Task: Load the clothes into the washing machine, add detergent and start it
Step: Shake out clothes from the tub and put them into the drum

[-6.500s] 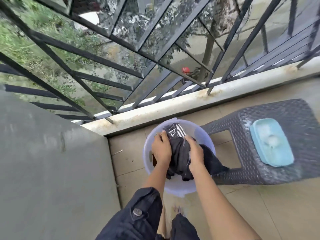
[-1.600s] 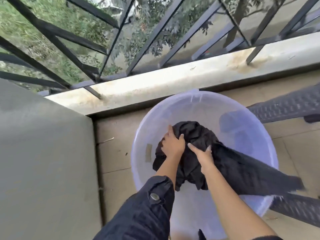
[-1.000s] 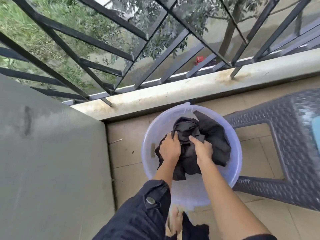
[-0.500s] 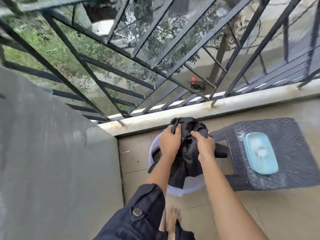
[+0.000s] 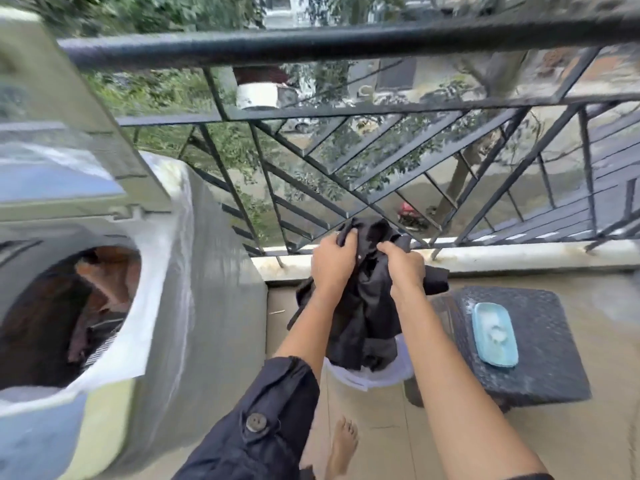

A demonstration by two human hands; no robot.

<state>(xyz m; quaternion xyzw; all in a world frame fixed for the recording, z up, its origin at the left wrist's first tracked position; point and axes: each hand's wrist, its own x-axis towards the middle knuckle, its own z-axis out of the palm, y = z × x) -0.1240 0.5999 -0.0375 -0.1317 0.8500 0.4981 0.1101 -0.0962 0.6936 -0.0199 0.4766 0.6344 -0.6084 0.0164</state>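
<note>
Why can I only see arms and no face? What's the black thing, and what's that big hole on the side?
The camera sits on the person's head and looks down, so you see what they see: just their arms. There is no robot here, only a person.

The left hand and the right hand both grip a black piece of clothing. They hold it up above a pale washing tub on the floor.

The big round hole at the left is the open washing machine. Some clothes already lie inside it.

At the right stands a dark woven stool with a light blue dish on top. Behind it all is a balcony railing.
</note>
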